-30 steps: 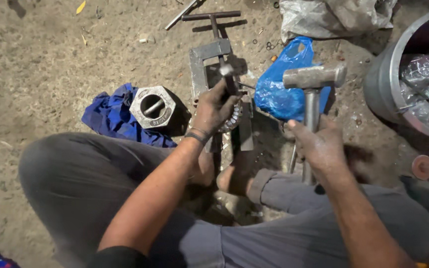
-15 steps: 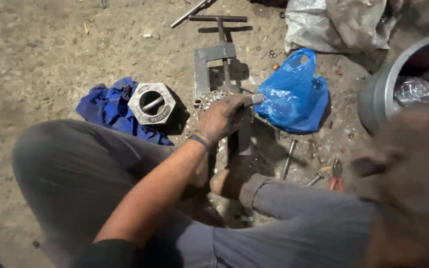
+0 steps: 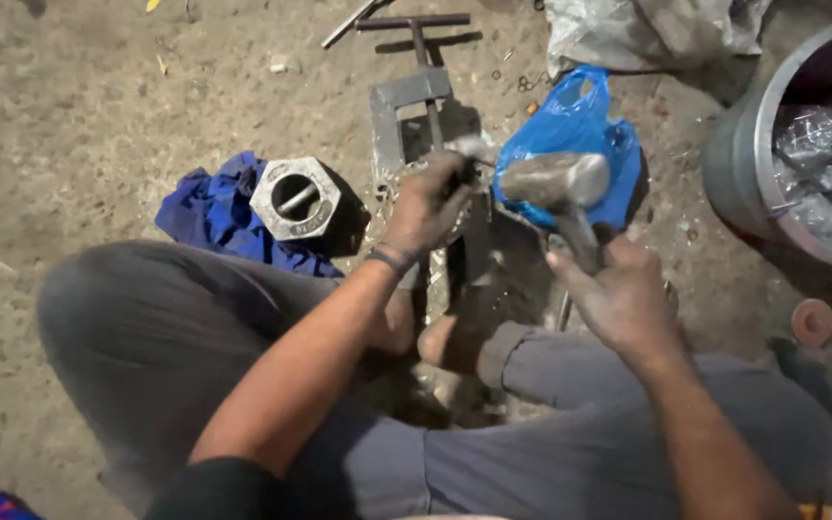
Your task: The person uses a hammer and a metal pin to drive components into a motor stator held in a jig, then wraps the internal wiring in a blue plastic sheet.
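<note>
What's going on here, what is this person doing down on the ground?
A person sits on the dirt floor with a metal vise in front of them. The left hand steadies a metal piece at the vise. The right hand grips a hammer, its head beside the left hand. A hexagonal metal part lies on a blue cloth nearby, with a blue plastic bag behind the hammer.

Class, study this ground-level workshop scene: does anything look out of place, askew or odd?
Nothing is spilled or visibly broken. The oddity: the vise lies on bare dirt, unmounted. The left hand grips a part there while the right hand holds a hammer close beside it.
</note>
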